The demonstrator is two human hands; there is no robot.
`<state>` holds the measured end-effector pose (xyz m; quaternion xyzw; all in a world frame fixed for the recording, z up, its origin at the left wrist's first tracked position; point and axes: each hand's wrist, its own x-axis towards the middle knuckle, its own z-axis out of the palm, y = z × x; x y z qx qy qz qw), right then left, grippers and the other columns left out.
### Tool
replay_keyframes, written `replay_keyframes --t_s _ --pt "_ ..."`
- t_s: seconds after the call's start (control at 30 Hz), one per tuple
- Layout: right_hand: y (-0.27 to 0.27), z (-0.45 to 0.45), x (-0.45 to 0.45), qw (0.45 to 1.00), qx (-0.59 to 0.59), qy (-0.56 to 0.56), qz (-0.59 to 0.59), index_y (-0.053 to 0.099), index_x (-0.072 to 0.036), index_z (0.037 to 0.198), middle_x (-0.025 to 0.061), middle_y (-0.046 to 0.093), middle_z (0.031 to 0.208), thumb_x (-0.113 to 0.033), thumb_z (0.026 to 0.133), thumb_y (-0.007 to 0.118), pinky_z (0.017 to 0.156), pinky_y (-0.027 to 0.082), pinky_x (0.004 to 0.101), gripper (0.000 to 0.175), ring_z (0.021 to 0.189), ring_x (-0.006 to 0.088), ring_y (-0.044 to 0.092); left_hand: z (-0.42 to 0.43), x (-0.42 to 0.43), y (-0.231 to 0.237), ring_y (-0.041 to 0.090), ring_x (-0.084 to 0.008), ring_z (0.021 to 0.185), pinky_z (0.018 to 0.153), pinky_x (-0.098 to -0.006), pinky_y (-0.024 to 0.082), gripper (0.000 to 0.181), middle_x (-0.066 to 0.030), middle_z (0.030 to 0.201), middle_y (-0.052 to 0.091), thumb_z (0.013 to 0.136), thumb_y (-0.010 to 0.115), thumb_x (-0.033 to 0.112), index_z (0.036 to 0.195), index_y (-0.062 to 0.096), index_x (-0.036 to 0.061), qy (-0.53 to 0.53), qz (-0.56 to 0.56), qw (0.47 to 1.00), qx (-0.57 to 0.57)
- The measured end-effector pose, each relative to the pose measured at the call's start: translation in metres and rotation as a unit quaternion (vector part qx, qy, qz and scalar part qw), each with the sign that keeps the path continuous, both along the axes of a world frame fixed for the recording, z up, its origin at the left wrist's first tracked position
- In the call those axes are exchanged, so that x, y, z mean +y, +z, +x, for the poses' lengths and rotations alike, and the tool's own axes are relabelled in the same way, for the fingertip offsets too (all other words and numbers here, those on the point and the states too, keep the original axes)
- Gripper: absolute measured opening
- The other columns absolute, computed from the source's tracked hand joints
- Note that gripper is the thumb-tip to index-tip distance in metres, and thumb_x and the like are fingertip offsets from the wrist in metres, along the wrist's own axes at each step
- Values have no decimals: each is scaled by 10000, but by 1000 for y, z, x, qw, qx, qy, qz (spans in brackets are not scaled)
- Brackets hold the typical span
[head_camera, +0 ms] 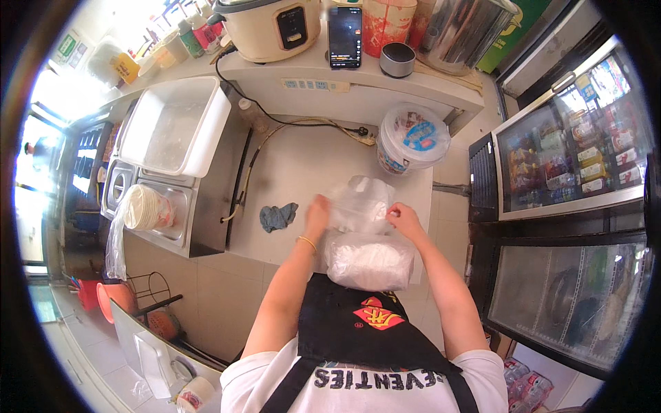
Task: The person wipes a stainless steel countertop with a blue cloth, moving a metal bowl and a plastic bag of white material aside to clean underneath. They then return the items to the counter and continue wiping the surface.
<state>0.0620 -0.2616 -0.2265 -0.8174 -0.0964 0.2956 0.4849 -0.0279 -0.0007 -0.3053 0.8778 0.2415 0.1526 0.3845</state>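
Note:
A see-through plastic bag (pixel 356 206) with white contents lies on the pale worktop (pixel 310 155) before me. My right hand (pixel 405 219) pinches the right edge of this bag between thumb and fingers. On its other side is my left hand (pixel 317 212), blurred, with a yellow bracelet on the wrist; whether it grips the film cannot be made out. Nearer my apron sits a second, fuller plastic bag (pixel 371 260) of white material, at the worktop's front edge. What the white contents are is not settled by the view.
A lidded plastic bucket (pixel 413 139) stands at the back right, a crumpled blue-grey cloth (pixel 278 217) left of my hands. Further left, a steel counter (pixel 206 217) bears a white tub (pixel 178 129) and bagged paper cups (pixel 147 207). A cable (pixel 284 123) crosses the back.

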Motion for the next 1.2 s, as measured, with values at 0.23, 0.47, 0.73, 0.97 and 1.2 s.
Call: replay_keyframes --t_s 0.23,0.47,0.73,0.97,1.2 --pt "27 -3 -8 944 -265 45 -191 564 -1 983 109 616 909 -234 788 675 701 480 289 323 771 167 598 5 -1 146 591 -382 693 595 -453 450 203 -184 746 620 884 499 189 875 580 3 -52 26 998 -4" --pt "133 -21 41 933 97 59 341 557 -13 1071 121 585 1053 -354 866 581 790 465 347 398 901 214 580 -52 -30 312 433 -29 535 463 -199 327 179 51 638 540 905 523 123 937 622 -22 -76 -308 937 -146" --pt "197 -58 66 929 72 17 363 471 -56 842 37 573 664 -125 895 542 462 463 224 113 531 108 553 -80 22 280 535 -150 730 660 -288 418 277 -44 828 570 845 595 140 1071 550 -14 -11 -8 999 -32" --pt "165 -100 88 909 104 -115 386 485 -19 849 93 623 781 -108 891 546 603 535 281 116 683 158 625 -98 -52 315 467 -331 993 843 -396 388 549 -151 1024 475 615 778 156 1056 477 31 -174 148 970 -85" --pt "137 -120 85 922 119 -114 351 557 -12 805 57 629 809 -135 875 582 711 504 240 144 737 104 603 -90 -57 266 499 -232 741 680 -349 382 90 -74 753 493 778 530 91 823 458 63 -186 312 931 -44"
